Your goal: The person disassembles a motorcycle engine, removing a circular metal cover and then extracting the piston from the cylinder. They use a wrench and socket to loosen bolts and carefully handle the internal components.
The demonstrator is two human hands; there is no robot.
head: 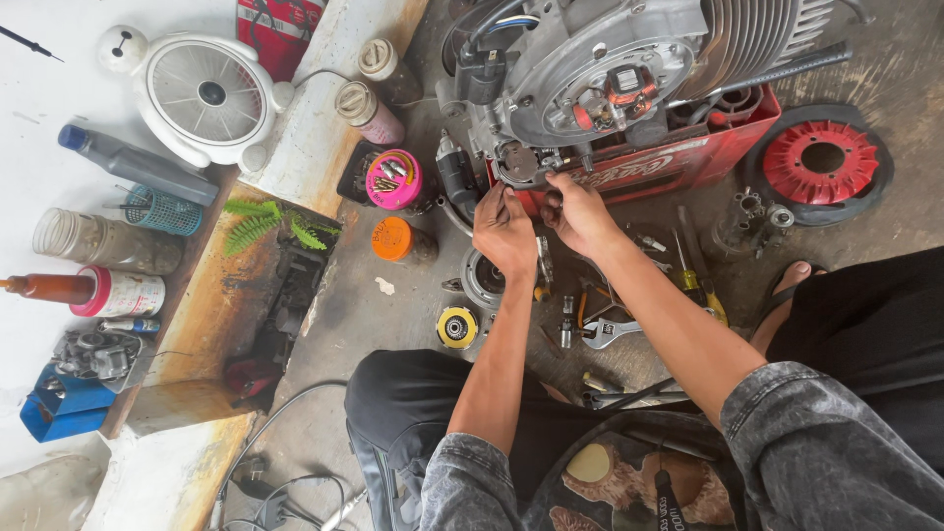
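Near the person's knees the floor is crowded: an adjustable wrench (608,332), a yellow-handled screwdriver (696,280) and small sockets lie close under the forearms, with little free room. A little farther, the left hand (503,232) and the right hand (578,213) are almost touching each other. Both have curled fingers pressed at the lower edge of the grey engine (600,74); whether they pinch a small part, I cannot tell. The engine rests on a red crate (678,162). At far left stands a white fan (208,95).
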